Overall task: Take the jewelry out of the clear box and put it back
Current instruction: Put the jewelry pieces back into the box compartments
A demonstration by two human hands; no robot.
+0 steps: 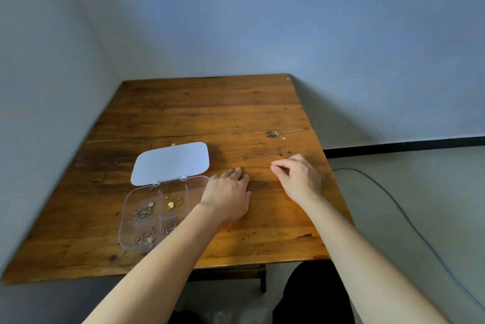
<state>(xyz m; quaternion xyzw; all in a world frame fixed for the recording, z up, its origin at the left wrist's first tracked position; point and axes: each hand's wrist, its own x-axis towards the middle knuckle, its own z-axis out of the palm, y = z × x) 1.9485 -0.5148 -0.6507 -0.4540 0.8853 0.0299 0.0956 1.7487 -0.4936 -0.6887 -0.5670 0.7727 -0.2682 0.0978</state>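
The clear plastic compartment box [157, 214] is lying open near the wooden tabletop's [210, 108] left front edge, gold and silver chain jewelry [173, 203] sitting in its compartments. Your left hand [227, 196] is resting flat, fingers together, just beside it; your right hand [299, 179] is pinching thumb to forefinger, contents too small to tell.

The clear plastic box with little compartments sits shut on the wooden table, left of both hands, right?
Not shut: the head view shows the clear plastic compartment box open, its white lid folded back on the wooden table, left of both hands.
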